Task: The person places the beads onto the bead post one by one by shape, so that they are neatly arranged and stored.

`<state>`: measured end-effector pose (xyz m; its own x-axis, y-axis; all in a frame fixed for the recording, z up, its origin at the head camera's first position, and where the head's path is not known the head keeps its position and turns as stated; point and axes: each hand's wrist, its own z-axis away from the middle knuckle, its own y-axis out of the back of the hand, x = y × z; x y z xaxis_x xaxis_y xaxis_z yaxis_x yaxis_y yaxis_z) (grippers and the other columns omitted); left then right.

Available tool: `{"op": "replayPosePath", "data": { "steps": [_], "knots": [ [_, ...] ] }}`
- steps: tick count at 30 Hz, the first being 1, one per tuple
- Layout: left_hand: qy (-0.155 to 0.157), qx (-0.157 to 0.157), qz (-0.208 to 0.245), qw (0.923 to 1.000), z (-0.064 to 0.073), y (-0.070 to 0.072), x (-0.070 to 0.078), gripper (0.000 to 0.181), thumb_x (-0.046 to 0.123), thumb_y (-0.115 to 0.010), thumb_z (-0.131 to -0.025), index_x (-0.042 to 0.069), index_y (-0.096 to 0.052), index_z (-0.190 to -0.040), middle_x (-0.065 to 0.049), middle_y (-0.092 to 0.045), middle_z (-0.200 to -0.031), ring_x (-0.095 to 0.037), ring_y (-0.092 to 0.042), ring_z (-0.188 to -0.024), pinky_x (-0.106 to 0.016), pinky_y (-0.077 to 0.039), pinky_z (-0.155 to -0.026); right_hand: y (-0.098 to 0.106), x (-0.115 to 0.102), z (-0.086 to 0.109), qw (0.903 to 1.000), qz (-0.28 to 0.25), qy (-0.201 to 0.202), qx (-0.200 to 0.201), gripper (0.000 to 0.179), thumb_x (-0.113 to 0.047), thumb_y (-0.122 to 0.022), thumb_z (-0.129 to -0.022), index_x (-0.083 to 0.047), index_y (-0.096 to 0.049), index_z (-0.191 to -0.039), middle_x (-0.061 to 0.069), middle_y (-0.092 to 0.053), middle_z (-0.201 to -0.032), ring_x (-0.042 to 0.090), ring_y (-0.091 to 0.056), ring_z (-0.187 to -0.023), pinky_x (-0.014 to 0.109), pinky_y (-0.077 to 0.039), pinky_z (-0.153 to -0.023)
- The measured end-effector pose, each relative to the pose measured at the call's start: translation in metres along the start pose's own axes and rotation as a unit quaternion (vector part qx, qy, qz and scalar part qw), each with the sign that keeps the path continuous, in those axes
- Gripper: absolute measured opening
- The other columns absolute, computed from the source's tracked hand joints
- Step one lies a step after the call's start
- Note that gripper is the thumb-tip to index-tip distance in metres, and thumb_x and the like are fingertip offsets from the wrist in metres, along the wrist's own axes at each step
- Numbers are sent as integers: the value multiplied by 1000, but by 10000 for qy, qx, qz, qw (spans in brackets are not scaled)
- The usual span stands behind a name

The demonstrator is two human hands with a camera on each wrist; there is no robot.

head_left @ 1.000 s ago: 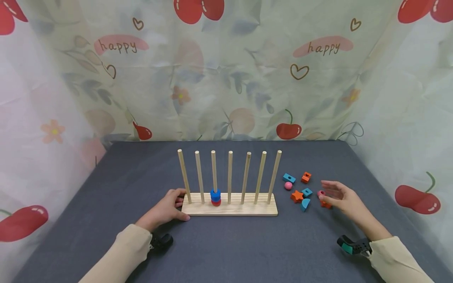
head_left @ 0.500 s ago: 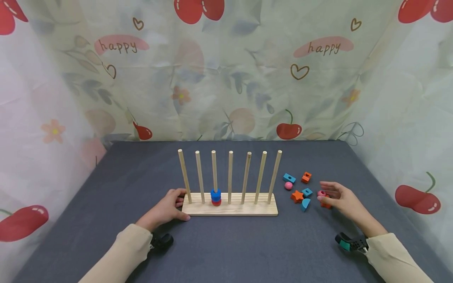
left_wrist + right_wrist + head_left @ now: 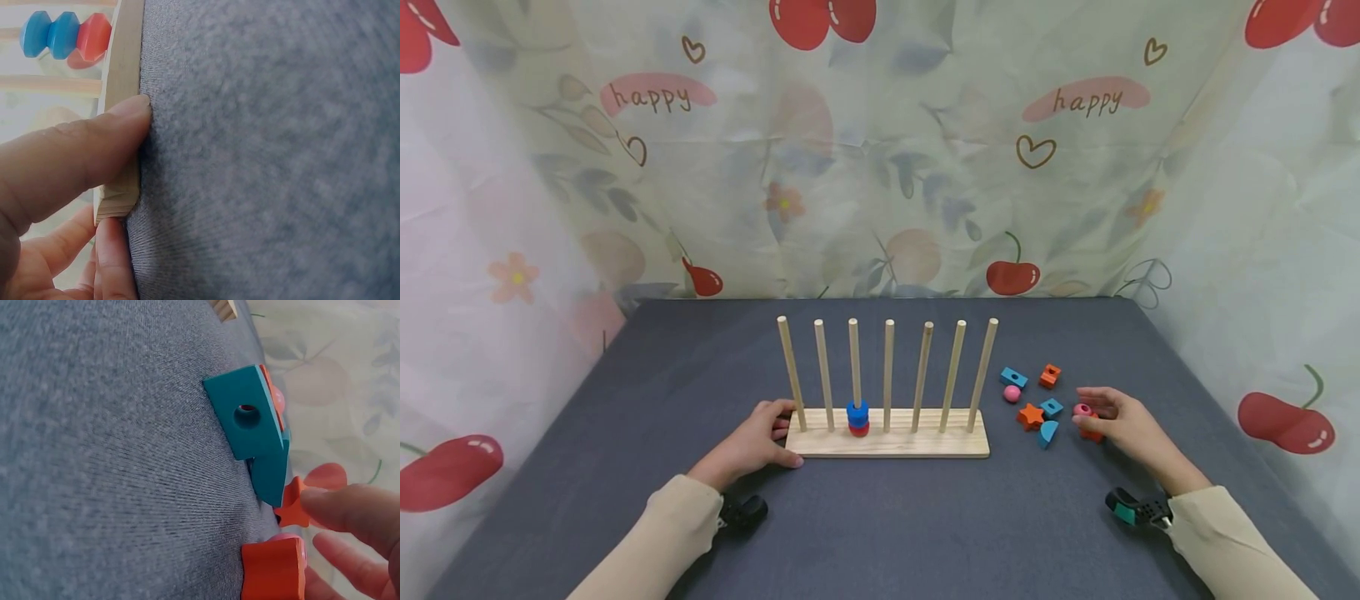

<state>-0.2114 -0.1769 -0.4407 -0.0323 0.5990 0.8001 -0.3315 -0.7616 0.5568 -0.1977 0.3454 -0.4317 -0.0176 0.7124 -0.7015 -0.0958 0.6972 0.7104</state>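
A wooden peg stand (image 3: 895, 447) with a row of upright pegs sits mid-table. My left hand (image 3: 752, 442) holds its left end, thumb along the front edge and fingers at the end face. On one peg, blue beads (image 3: 61, 36) sit over a red bead (image 3: 94, 35). At the right, my right hand (image 3: 1127, 427) is over a pink bead (image 3: 1081, 409) and an orange block (image 3: 1092, 433). Its fingers are loosely bent and apart, with thumb tip right by the two pieces. In the right wrist view, nothing shows between the fingertips; the orange block partly hides the pink bead.
Left of the right hand lie an orange star (image 3: 1031, 417), a blue half-round block (image 3: 1047, 433), two blue blocks with holes, an orange block (image 3: 1049, 376) and another pink bead (image 3: 1012, 393). A printed cloth (image 3: 880, 150) hangs behind the dark table.
My right hand has eased slightly to the left, its wrist and sleeve shifting left and up. The left hand, peg stand and loose pieces stay in place.
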Motion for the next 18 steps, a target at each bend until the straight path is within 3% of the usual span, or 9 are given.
{"op": "replayPosePath", "data": {
  "steps": [7, 12, 18],
  "knots": [
    [13, -7, 10, 10000, 1, 0, 1, 84, 2, -86, -67, -4, -42, -138, -22, -37, -131, -35, -47, -122, -50, -41, -104, -1, 0, -3, 9993, 8, -382, -11, 55, -26, -65, -93, 7, -47, -135, 27, -59, -124, 34, -58, -106, 36, -52, -80],
    [-22, 6, 14, 10000, 0, -1, 1, 84, 2, -86, -67, -4, -42, -138, -23, -36, -131, -35, -47, -122, -49, -41, -105, -1, -1, -7, 9988, -60, -491, 24, 50, -20, -64, -93, 9, -50, -132, 27, -61, -120, 25, -61, -98, 28, -51, -75],
    [-47, 57, 54, 10000, -2, -2, 0, 83, -2, -86, -66, -6, -42, -137, -23, -36, -130, -34, -48, -121, -48, -42, -104, 0, -2, -11, 9980, -22, -624, 25, 47, -18, -64, -93, 9, -52, -130, 25, -63, -115, 18, -59, -91, 26, -50, -73]
  ]
}}
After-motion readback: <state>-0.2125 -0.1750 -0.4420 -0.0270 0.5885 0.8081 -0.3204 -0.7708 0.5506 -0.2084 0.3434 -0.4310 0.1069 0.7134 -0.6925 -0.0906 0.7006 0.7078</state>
